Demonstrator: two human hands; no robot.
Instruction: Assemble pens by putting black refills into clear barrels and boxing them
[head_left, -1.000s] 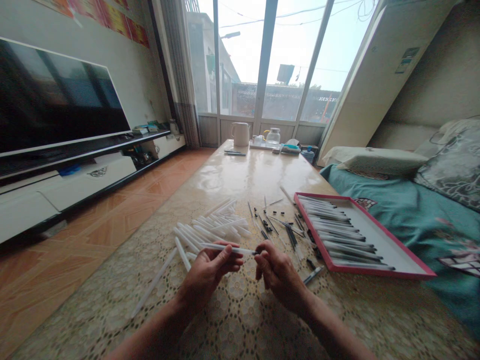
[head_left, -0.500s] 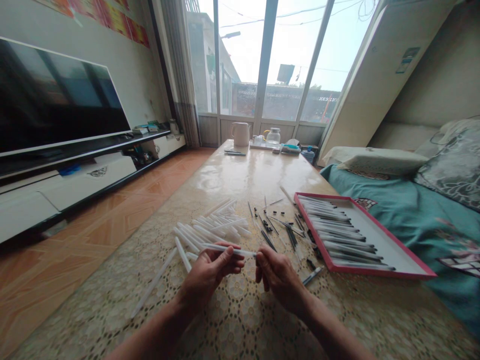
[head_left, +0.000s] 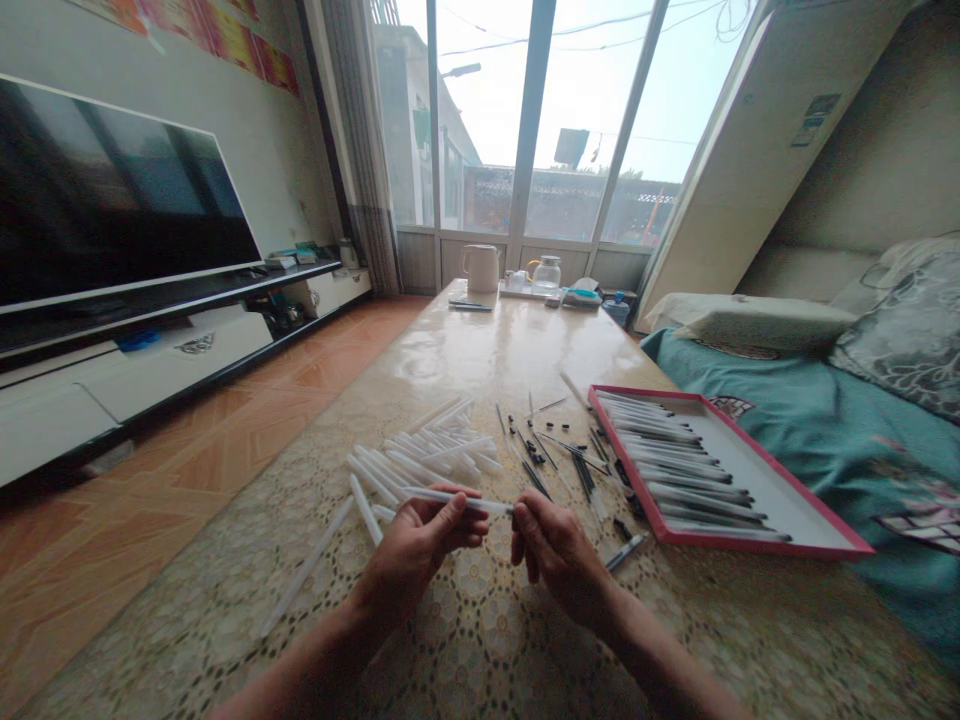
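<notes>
the left hand (head_left: 416, 545) pinches a slim white plastic pen barrel (head_left: 450, 497) level above the table's near edge; the right hand (head_left: 555, 545) grips its tip, steadying it.

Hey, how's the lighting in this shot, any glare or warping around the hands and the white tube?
Head view: the window is blown out, backlighting the room; glare sheens the far table; wide-angle warping bends the edges; left hand, right hand and the white tube between them look sharp, softly lit.
</notes>
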